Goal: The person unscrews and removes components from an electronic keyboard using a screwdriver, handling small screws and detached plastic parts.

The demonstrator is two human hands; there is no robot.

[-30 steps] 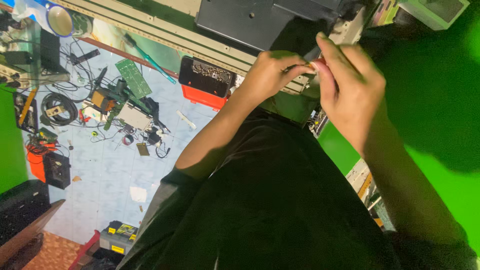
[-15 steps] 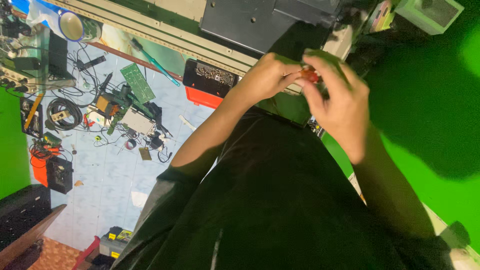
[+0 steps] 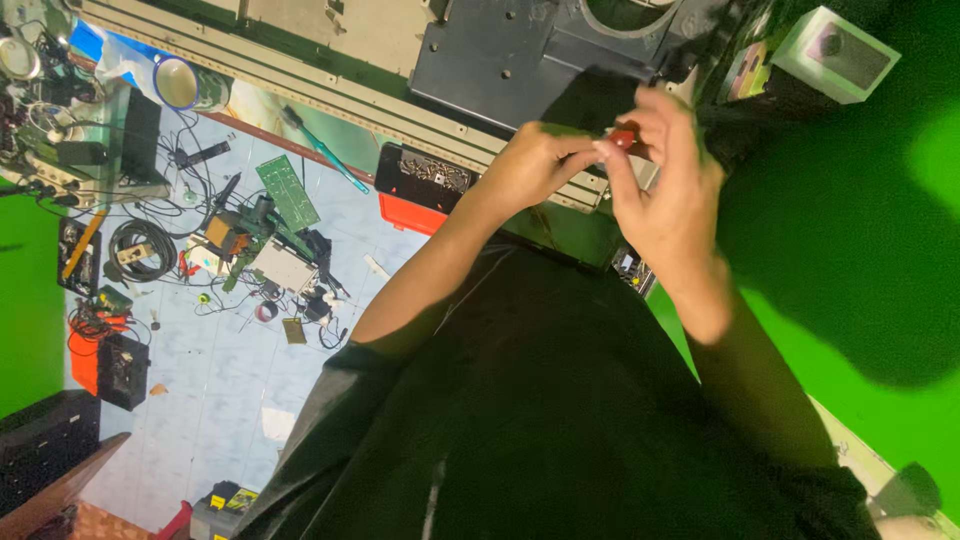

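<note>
Both hands meet at 12 o'clock, above dark-shirted torso. Left hand [image 3: 535, 165] curled, fingertips pinching small red object [image 3: 624, 137] from 9 o'clock side. Right hand [image 3: 665, 185] at 1 o'clock, fingers bent, thumb and forefinger closed on same red object; what object is, cannot tell. Behind hands: grey metal plate [image 3: 490, 60]. At 11 o'clock: black tray of screws [image 3: 425, 175] with orange box below. At 9 o'clock: green circuit board [image 3: 288, 192], tangled wires on tiled floor [image 3: 220, 380]. At 1 o'clock: pale green box [image 3: 835, 55].

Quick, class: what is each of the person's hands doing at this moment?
Left hand: closed, fingertips pinching the small red object.
Right hand: fingers curled, gripping the same red object from the other side.
</note>
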